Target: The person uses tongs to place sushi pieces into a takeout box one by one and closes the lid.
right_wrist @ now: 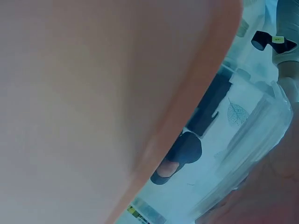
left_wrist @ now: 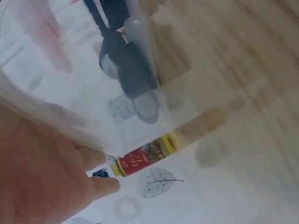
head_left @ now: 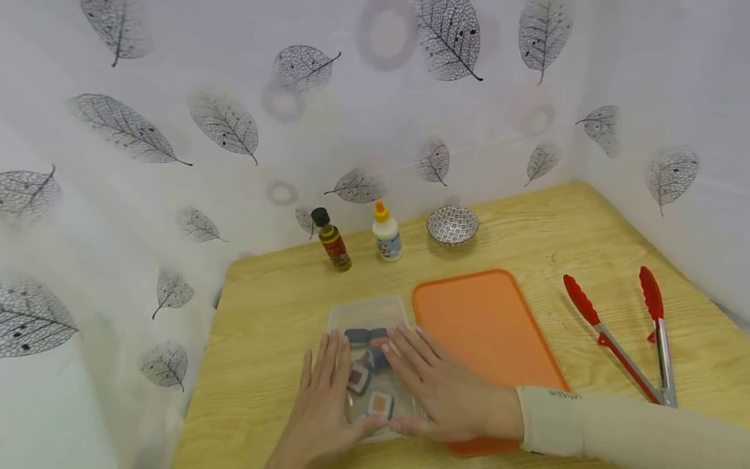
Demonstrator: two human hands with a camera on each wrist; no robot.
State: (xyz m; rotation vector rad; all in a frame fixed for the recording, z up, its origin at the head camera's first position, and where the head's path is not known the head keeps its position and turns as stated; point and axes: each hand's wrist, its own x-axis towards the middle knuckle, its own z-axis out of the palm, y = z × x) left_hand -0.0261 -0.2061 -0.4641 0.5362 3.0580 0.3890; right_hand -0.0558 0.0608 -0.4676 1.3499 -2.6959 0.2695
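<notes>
A clear plastic container (head_left: pixel 368 309) lies before me, with several sushi pieces inside. Among them are a roll with an orange centre (head_left: pixel 380 404), a roll with a dark red centre (head_left: pixel 357 378) and dark-wrapped pieces (head_left: pixel 356 337). My left hand (head_left: pixel 328 397) lies along the container's left side, fingers straight. On the right side, my right hand (head_left: pixel 439 387) rests over its edge with fingers extended. The thumbs point towards each other near the front edge. Dark pieces (left_wrist: pixel 133 70) show through the plastic in the left wrist view. My hands partly hide the container's sides.
An orange tray (head_left: pixel 480 326) lies right of the container, partly under my right forearm. Red-tipped tongs (head_left: pixel 629 365) lie spread farther right. Along the back stand a dark-capped bottle (head_left: pixel 334 246), a white bottle with yellow cap (head_left: pixel 387 238) and a patterned bowl (head_left: pixel 452 225).
</notes>
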